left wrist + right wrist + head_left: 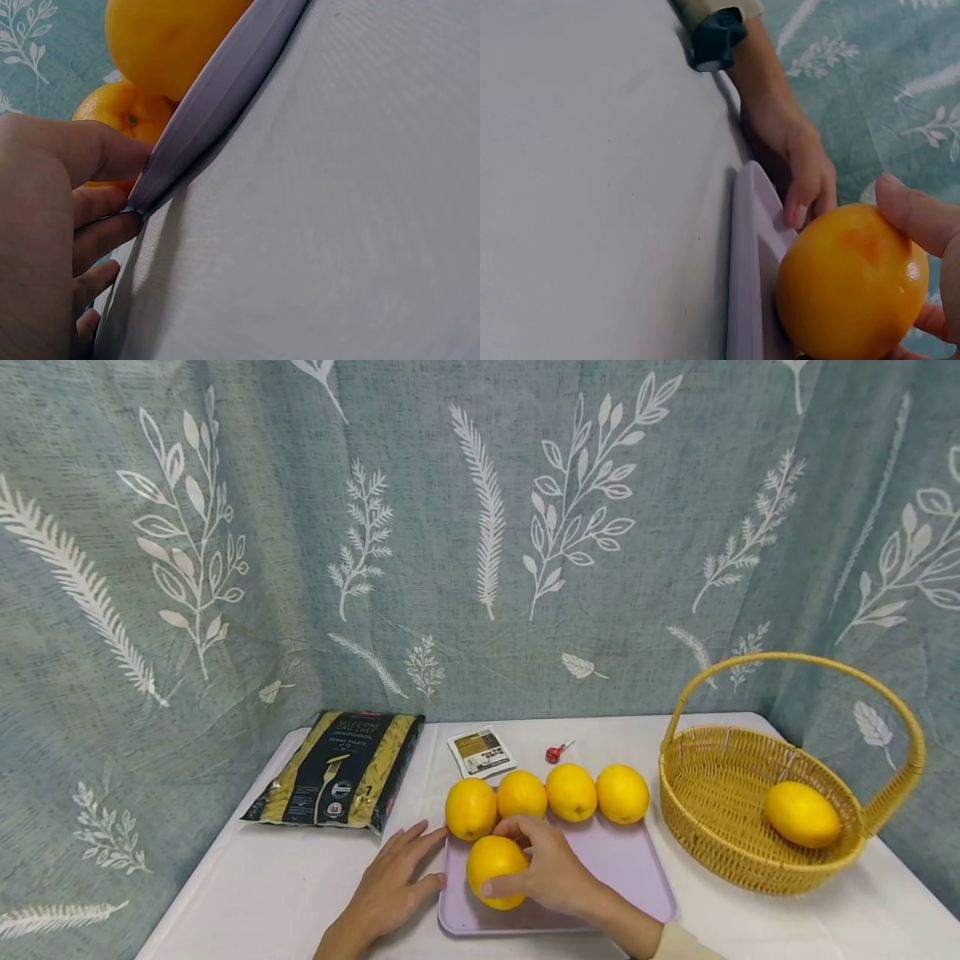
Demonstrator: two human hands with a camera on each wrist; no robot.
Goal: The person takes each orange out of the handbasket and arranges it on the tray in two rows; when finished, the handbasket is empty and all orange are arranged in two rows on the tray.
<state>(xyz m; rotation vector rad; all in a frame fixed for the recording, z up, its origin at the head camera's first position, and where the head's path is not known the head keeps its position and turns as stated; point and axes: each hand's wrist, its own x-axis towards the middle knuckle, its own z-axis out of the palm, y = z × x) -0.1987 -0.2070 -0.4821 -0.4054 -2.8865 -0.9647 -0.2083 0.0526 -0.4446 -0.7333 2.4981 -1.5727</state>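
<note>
My right hand (551, 868) grips an orange (497, 870) over the near left part of a lilac tray (615, 877), thumb on the near side and fingers behind. In the right wrist view the same orange (851, 281) shows close to the tray's rim (744, 285). My left hand (392, 883) rests at the left edge of the tray, fingers fairly straight; the left wrist view has its fingertips (131, 225) touching the rim. Several more oranges (572, 792) stand in a row along the tray's far side.
To the right stands a wicker basket (720, 852) with a tall handle and one yellow-orange fruit (802, 814) inside. A bag of penne pasta (337, 768) lies at the back left. Behind the tray are a small sachet (482, 752) and a red lollipop (555, 753).
</note>
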